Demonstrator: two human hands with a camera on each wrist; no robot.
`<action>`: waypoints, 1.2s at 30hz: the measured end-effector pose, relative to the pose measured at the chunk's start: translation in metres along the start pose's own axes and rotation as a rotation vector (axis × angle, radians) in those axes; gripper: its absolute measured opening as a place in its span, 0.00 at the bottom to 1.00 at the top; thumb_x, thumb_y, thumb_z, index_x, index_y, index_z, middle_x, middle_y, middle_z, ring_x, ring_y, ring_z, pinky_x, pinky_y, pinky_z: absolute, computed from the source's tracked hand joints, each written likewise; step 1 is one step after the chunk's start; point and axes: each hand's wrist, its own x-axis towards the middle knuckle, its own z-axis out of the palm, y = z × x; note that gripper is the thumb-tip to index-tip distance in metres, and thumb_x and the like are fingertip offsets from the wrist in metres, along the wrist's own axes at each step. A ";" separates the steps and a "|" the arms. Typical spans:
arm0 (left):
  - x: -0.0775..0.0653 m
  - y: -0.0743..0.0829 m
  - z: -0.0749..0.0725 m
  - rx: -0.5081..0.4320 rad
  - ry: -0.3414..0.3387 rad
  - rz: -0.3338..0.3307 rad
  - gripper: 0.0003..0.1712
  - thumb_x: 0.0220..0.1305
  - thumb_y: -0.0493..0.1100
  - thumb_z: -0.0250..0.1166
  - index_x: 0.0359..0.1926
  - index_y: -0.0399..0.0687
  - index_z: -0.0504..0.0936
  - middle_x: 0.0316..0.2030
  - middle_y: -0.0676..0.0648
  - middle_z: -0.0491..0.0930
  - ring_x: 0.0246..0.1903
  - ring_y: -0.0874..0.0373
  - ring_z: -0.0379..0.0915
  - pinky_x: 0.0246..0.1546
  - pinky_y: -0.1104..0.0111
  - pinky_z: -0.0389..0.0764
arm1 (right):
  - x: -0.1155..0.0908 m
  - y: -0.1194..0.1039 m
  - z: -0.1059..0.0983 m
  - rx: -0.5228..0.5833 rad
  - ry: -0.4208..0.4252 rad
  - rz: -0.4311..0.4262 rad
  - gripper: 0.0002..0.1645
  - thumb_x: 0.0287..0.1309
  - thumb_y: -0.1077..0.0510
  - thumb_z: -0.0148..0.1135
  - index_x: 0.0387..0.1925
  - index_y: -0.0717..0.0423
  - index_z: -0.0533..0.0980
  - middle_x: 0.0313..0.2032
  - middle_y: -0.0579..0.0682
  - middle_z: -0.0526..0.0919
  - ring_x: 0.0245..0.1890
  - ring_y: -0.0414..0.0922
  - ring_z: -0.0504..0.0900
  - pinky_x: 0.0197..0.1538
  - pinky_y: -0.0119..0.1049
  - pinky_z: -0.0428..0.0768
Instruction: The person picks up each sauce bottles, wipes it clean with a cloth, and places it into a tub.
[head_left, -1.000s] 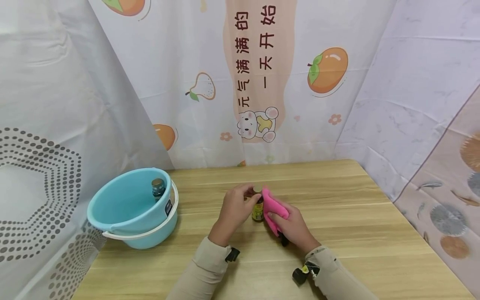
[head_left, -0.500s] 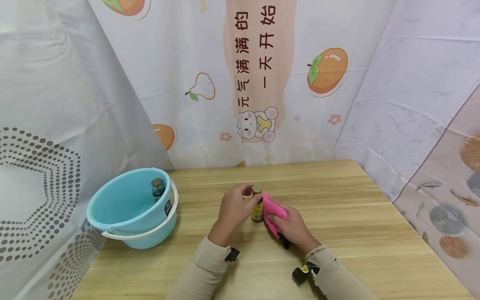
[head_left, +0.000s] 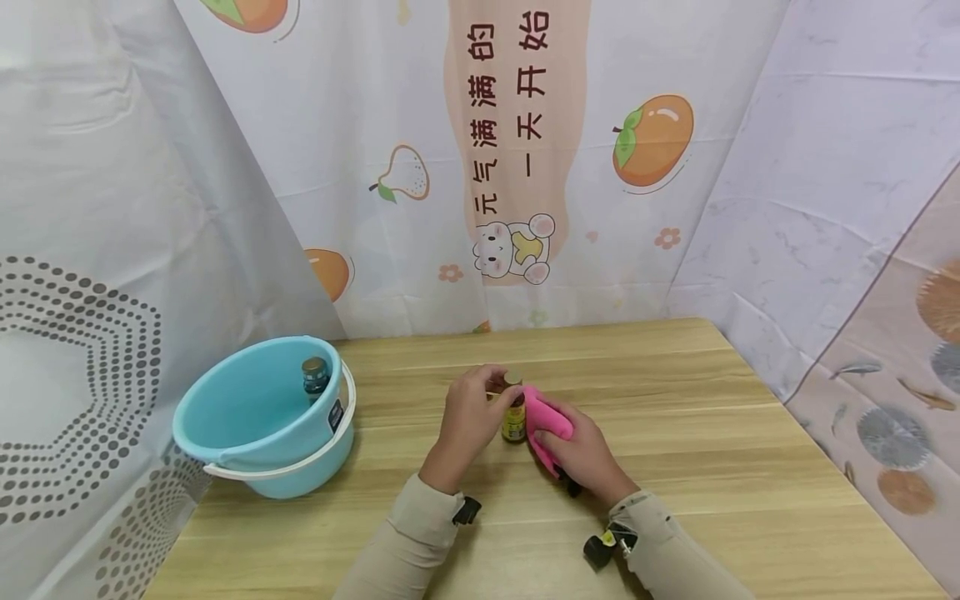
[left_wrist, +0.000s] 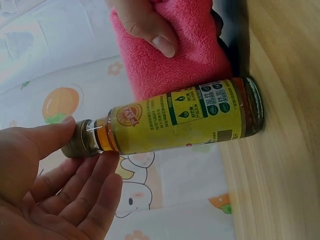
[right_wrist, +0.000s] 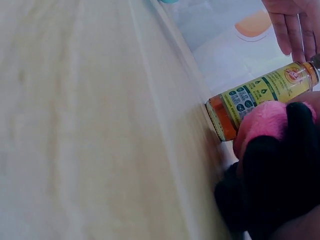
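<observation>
A small glass bottle (head_left: pixel 514 423) with a yellow label and amber liquid stands upright on the wooden table. My left hand (head_left: pixel 470 412) pinches it at the gold-coloured cap (left_wrist: pixel 76 141), thumb on one side and fingers on the other. In my right hand (head_left: pixel 591 454) is a folded pink cloth (left_wrist: pixel 172 55), pressed against the bottle's label side. Dark pieces (right_wrist: pixel 270 165) lie by that hand and cloth in the right wrist view; what they are I cannot tell. The right wrist view also shows the bottle (right_wrist: pixel 260 95) beyond the cloth.
A light blue bucket (head_left: pixel 225 400) with a white handle stands on the left of the table (head_left: pixel 712 433). Inside it is a dark bottle or jar (head_left: pixel 316 377) with a brownish cap. Printed curtains (head_left: pixel 405 250) hang behind and at both sides.
The pink cloth and right hand have shifted slightly left and down along the bottle. My left hand keeps its hold on the cap, and the bottle stays nearly in place.
</observation>
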 end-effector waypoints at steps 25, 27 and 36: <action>0.001 -0.002 -0.005 -0.026 -0.090 0.054 0.20 0.70 0.48 0.70 0.58 0.43 0.85 0.46 0.47 0.87 0.45 0.56 0.86 0.47 0.65 0.87 | -0.004 -0.011 -0.005 0.128 -0.039 -0.190 0.50 0.49 0.62 0.82 0.70 0.38 0.66 0.61 0.53 0.76 0.49 0.52 0.81 0.44 0.40 0.87; 0.002 -0.002 -0.005 -0.018 -0.089 0.050 0.20 0.70 0.48 0.70 0.58 0.43 0.85 0.46 0.47 0.87 0.45 0.57 0.86 0.47 0.66 0.87 | -0.003 -0.011 -0.006 0.090 -0.086 -0.199 0.55 0.45 0.66 0.82 0.71 0.39 0.64 0.64 0.52 0.72 0.52 0.52 0.79 0.48 0.41 0.85; 0.002 -0.005 -0.007 0.011 -0.076 0.038 0.21 0.69 0.48 0.70 0.59 0.45 0.85 0.45 0.47 0.87 0.44 0.56 0.86 0.46 0.68 0.87 | 0.002 -0.007 -0.014 -0.078 -0.032 -0.265 0.44 0.48 0.74 0.68 0.68 0.45 0.76 0.72 0.57 0.66 0.58 0.55 0.77 0.46 0.35 0.83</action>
